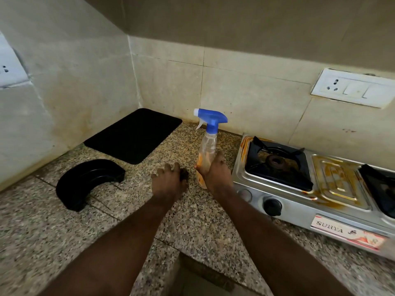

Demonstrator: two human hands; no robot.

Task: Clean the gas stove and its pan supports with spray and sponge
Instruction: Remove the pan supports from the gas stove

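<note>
A clear spray bottle with a blue trigger head stands on the granite counter, just left of the stove. My right hand grips its lower body. My left hand is beside it with fingers curled over a small dark sponge on the counter; most of the sponge is hidden. The steel gas stove sits at the right, streaked with orange-brown grease. A black pan support rests over its left burner. A second support shows at the right edge.
A black mat lies in the back corner against the tiled wall. A curved black tray-like piece lies on the counter at the left. A switch plate is on the wall above the stove. The counter's front edge has a notch.
</note>
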